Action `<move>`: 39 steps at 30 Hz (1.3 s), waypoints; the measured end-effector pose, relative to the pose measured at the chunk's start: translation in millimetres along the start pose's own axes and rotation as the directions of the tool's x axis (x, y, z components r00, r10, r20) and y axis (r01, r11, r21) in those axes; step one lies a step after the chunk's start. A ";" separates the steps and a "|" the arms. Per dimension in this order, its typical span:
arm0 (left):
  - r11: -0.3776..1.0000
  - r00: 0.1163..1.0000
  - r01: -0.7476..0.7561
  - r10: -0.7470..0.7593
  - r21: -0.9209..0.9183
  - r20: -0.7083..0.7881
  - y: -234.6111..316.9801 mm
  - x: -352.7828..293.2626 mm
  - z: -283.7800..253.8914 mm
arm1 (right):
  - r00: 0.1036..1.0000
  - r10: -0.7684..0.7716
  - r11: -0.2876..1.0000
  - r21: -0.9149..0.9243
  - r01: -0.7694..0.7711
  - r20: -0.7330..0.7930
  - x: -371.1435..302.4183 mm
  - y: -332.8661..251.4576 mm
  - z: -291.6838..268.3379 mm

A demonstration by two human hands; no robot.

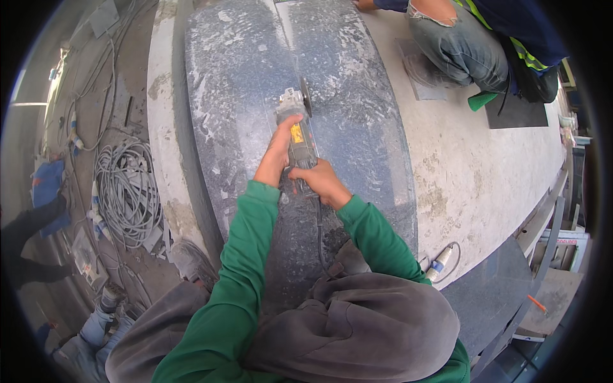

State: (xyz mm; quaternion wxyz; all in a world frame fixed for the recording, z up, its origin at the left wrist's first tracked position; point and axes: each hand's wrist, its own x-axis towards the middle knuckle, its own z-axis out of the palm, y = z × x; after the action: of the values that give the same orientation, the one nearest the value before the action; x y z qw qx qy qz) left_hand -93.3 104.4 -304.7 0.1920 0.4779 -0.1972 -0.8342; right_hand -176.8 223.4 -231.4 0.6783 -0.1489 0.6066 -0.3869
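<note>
An angle grinder point(297, 137) points away from me over a dark, dust-covered slab point(246, 112). Its cutting disc point(306, 97) stands on edge at the right of the grinder head. Closed round the front of the body is my left hand point(277, 150), near the head. My right hand point(322, 181) grips the rear of the body, where the power cord point(320, 233) runs back toward my knees. A pale line runs along the slab ahead of the disc. Whether the disc touches the slab I cannot tell.
A person in torn jeans point(469, 45) crouches at the far right, one hand on the slab's far edge. A cable coil point(128, 191) lies on the floor at left, beyond a concrete ledge point(167, 127). A plug connector point(439, 263) lies beside my right knee. Another person's legs point(96, 338) show lower left.
</note>
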 end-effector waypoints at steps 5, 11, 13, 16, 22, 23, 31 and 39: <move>1.000 1.000 -0.001 0.001 -0.003 -0.022 -2.1 -5.1 -0.3 | 1.000 0.002 1.000 0.021 -0.002 0.006 -0.7 5.4 0.7; 1.000 1.000 -0.007 0.007 -0.019 -0.021 -4.8 -17.5 5.8 | 1.000 0.015 0.999 0.033 -0.015 -0.019 -6.4 10.5 1.4; 1.000 1.000 -0.016 0.015 -0.012 -0.019 -7.0 -19.7 7.4 | 1.000 0.006 0.999 0.039 -0.005 -0.013 -5.6 16.4 -1.5; 0.999 0.999 -0.035 0.035 -0.002 -0.029 -6.2 -14.6 6.2 | 1.000 0.003 0.999 0.054 -0.003 -0.003 -0.7 15.2 -1.8; 1.000 1.000 0.005 -0.006 -0.020 -0.012 23.6 20.1 0.2 | 0.996 0.084 0.996 0.012 -0.084 0.005 32.9 -14.9 -3.8; 1.000 1.000 -0.005 0.005 -0.009 -0.019 24.4 22.0 -1.3 | 0.995 0.101 0.995 0.020 -0.101 0.007 33.8 -18.7 -2.5; 1.000 1.000 -0.007 0.007 -0.012 -0.008 -5.6 -11.4 4.3 | 1.000 -0.011 0.999 0.035 0.012 -0.028 -3.7 13.4 1.5; 1.000 1.000 0.004 -0.004 -0.023 -0.009 17.4 10.2 0.1 | 0.999 0.050 0.999 0.001 -0.050 0.005 19.2 -9.8 -0.2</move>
State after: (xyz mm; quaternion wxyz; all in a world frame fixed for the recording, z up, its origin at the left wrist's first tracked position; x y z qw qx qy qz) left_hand -95.9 84.5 -303.1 0.1968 0.4799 -0.1858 -0.8345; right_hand -181.0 203.5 -238.4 0.6893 -0.1345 0.6083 -0.3698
